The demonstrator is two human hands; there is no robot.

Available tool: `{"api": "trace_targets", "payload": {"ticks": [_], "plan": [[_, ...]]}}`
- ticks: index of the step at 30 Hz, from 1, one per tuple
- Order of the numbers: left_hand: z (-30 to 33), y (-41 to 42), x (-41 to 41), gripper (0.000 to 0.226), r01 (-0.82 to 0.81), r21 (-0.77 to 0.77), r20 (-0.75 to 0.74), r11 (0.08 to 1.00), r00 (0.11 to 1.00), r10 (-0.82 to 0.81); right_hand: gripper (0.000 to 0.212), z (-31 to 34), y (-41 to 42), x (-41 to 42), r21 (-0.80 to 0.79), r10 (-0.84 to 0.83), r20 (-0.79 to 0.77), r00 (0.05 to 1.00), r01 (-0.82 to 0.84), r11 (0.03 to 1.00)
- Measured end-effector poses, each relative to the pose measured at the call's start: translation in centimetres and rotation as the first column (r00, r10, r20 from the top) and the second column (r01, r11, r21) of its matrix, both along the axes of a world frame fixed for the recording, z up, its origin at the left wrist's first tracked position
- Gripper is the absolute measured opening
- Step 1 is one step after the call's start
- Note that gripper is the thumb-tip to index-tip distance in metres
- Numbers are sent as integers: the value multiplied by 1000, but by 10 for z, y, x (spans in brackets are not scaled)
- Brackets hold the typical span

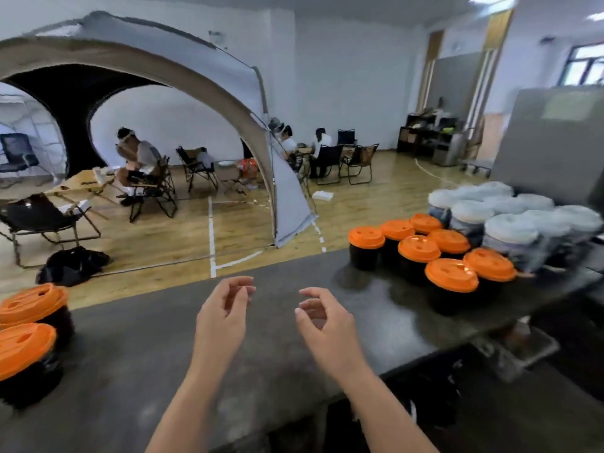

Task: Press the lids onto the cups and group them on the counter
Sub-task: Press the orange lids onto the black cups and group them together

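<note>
Dark grey counter [137,361], smooth and faintly glossy, running from lower left to far right. Above its bare middle, left hand [222,317] and right hand [327,322], side by side and apart, palms turned inward, fingers loosely curled and spread, gripping nothing.

At the right end, a tight cluster of seven dark cups with orange lids [451,274] pressed on, touching one another. Just behind them, a group of cups with white lids [510,228], blurred. At the left edge, two more orange-lidded dark cups [26,348], one behind the other, well apart from the cluster.

Beyond the counter, a large room: wood-plank floor [183,237] with white painted lines, white walls, a grey arched tent [183,76] open at the front, folding chairs [327,161], seated people [140,155] around low tables. Dark shelving [428,135] against the far wall, window [585,65] at upper right, grey panel [552,138] behind the white-lidded cups.
</note>
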State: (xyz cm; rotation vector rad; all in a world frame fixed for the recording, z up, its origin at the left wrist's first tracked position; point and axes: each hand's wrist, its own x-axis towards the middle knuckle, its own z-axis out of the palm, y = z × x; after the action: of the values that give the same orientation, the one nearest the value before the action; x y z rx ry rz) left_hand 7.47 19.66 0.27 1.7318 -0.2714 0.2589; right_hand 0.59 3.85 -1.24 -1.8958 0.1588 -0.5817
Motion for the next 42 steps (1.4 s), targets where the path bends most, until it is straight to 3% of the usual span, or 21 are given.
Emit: {"api": "trace_targets", "payload": {"ticks": [9,13,19,27,35,42], "plan": [[-14,-199,-27,28,380,94,-60,920,925,-376,16,-3,-162,-69,32,-428,-64,902,431,902],[-19,-262,-41,26,402,18,-154,915,906,-395,25,-12,-210,-80,83,-568,-118,814,578,812],[-20,-310,-55,24,181,-23,-265,983,947,-181,42,-24,-246,-69,148,-436,-185,881,464,873],[-24,-315,-58,25,171,-97,-321,981,927,-193,46,-31,-241,-59,228,-341,-162,926,371,900],[-15,-225,-49,21,-18,-65,-207,998,978,4,38,-33,-159,-21,169,-196,-103,975,211,963],[-23,-107,-28,25,-275,-39,-210,961,942,261,14,-24,-54,28,250,11,-75,997,9,968]]}}
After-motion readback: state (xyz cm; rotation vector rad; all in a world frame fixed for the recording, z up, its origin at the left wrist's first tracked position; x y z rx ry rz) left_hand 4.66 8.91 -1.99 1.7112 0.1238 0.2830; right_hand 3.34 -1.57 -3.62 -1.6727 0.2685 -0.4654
